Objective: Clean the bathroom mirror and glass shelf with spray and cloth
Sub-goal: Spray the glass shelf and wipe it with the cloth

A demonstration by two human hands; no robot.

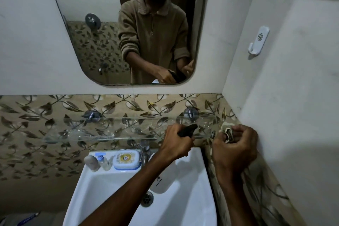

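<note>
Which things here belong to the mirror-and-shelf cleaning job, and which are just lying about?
Job: mirror, glass shelf, spray bottle in left hand, cloth in right hand.
Lying about: soap dish, pump bottle, wall hook.

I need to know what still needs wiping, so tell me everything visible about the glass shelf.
The glass shelf is a clear pane fixed flat across the leaf-patterned tile, below the mirror and above the sink, on two chrome wall brackets. Droplets and smears fleck its surface, mostly toward its left end. Nothing stands on it. The left hand holds the spray bottle's dark trigger head at its front edge; the right hand holds a bunched cloth by its right end.
</note>
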